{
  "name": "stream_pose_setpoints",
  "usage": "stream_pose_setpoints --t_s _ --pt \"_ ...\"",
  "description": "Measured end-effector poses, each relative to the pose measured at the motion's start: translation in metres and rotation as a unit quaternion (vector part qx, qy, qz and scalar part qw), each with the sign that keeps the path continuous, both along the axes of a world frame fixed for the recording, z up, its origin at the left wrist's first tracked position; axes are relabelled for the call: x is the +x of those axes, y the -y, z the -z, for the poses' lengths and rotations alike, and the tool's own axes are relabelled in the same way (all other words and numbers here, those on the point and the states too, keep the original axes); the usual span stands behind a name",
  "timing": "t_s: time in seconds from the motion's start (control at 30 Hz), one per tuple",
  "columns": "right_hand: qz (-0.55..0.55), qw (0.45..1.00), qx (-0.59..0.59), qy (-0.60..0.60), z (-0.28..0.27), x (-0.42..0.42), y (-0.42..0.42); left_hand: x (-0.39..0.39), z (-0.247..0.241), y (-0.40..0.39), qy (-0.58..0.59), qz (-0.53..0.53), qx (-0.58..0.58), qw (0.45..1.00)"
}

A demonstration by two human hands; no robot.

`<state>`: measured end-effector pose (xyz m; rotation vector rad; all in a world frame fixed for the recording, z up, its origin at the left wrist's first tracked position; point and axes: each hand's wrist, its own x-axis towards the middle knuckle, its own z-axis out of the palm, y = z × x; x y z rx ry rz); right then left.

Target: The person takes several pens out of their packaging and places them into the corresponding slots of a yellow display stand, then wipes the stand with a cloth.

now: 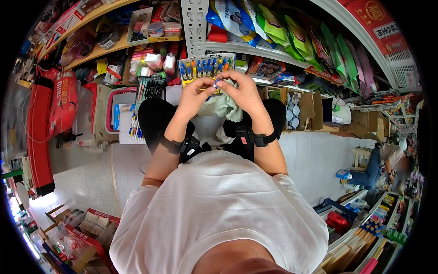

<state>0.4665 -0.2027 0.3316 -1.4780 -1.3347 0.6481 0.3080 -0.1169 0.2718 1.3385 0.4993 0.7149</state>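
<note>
Both hands meet above my lap around a slim blue pen point(209, 97). My left hand point(193, 96) pinches it between thumb and fingertips. The thumb and fingers of my right hand point(241, 89) close at its upper end, and a pale green cloth point(228, 109) hangs from that same hand. Just beyond the fingers stands a display box point(183, 83) with rows of pens, mostly blue and some yellow or orange. My fingers hide part of the held pen and the box's lower front.
Several loose pens point(136, 130) lie by my left knee, near a pink-rimmed basket point(108, 120). An open carton with round-topped items point(293, 111) stands right. Shelves with bagged goods point(273, 30) rise ahead. A person point(379, 161) sits farther right, beside a blue bottle point(343, 174).
</note>
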Motion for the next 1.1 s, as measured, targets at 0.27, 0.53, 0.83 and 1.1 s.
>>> stream_pose_setpoints --t_s 0.27,0.53,0.83,1.1 --pt "0.158 0.982 0.007 0.101 -0.02 0.029 0.014 0.003 -0.005 0.002 -0.019 -0.049 0.042 0.998" --pt "0.241 0.953 0.024 0.181 -0.001 0.037 -0.008 -0.009 0.001 -0.006 -0.022 -0.095 0.045 0.994" --pt "0.247 0.947 -0.003 0.204 0.019 0.034 -0.024 -0.029 0.005 -0.02 -0.025 -0.145 0.03 0.989" --pt "0.247 0.945 -0.014 0.214 0.028 0.033 -0.031 -0.037 0.002 -0.027 -0.009 -0.181 0.01 0.983"
